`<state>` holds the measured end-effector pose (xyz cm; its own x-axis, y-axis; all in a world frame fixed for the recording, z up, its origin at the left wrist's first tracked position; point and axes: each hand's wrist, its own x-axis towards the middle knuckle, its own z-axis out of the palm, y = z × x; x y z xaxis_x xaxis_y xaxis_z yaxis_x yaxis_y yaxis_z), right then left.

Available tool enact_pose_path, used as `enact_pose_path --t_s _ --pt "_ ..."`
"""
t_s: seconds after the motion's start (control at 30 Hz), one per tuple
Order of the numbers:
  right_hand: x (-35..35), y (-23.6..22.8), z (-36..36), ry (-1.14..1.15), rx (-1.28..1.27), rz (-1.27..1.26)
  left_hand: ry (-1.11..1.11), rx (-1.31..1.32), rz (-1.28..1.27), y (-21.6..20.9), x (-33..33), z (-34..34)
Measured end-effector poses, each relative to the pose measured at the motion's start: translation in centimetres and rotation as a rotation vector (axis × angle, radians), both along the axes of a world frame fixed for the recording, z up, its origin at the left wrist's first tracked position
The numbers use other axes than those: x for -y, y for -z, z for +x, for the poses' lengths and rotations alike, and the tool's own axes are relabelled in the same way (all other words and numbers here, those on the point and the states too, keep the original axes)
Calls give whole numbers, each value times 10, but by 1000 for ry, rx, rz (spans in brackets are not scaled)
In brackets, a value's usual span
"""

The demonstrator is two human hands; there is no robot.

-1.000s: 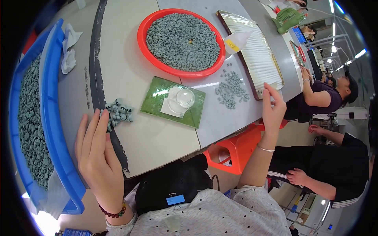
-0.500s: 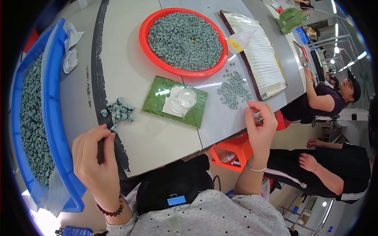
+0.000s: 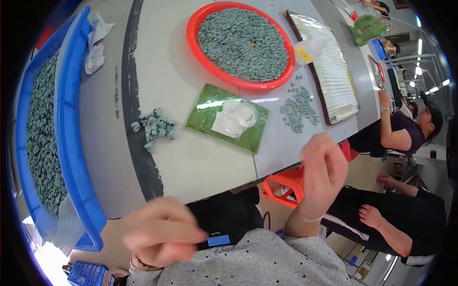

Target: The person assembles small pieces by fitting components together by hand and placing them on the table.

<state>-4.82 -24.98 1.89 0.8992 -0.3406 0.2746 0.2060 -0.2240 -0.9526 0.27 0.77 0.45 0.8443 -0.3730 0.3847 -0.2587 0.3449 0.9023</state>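
Over my lap, just off the table's front edge, my left hand [image 3: 164, 232] is blurred, with its fingers curled in and thumb and forefinger close together. My right hand [image 3: 325, 168] hovers by the table edge, also blurred, its fingertips drawn together. Anything in either pinch is too small or smeared to see. Nearest my left hand on the table lies a small heap of grey-green beads with dark markings [image 3: 157, 128]. A scatter of smaller pale green pieces [image 3: 299, 110] lies beyond my right hand. Between them sits a green board [image 3: 196, 114] bearing white paper and a round clear dish [image 3: 244, 116].
A red basin [image 3: 192, 40] full of grey-green pieces stands behind the board. To its right are a clear plastic bottle [image 3: 312, 49] and a white ridged tray [image 3: 336, 78]. A blue crate [image 3: 71, 143] of similar pieces is at left. Two people [image 3: 400, 128] [image 3: 386, 224] are at right.
My left hand has moved from beside the bead heap down and right, off the table. My right hand has shifted slightly down. The whole view has moved a little.
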Motion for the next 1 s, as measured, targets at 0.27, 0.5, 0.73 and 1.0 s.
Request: enact_pose_path --t_s 0.27,0.5,0.73,1.0 --pt "-69 7 -8 -501 -196 523 129 -113 195 -6 21 -3" --pt "-82 17 -3 -474 -90 383 8 -101 295 -3 17 -8" --pt "-73 9 9 -411 197 -222 71 -157 227 0 17 -9" --pt "-69 3 14 -416 274 -458 77 -162 228 1 14 -9"
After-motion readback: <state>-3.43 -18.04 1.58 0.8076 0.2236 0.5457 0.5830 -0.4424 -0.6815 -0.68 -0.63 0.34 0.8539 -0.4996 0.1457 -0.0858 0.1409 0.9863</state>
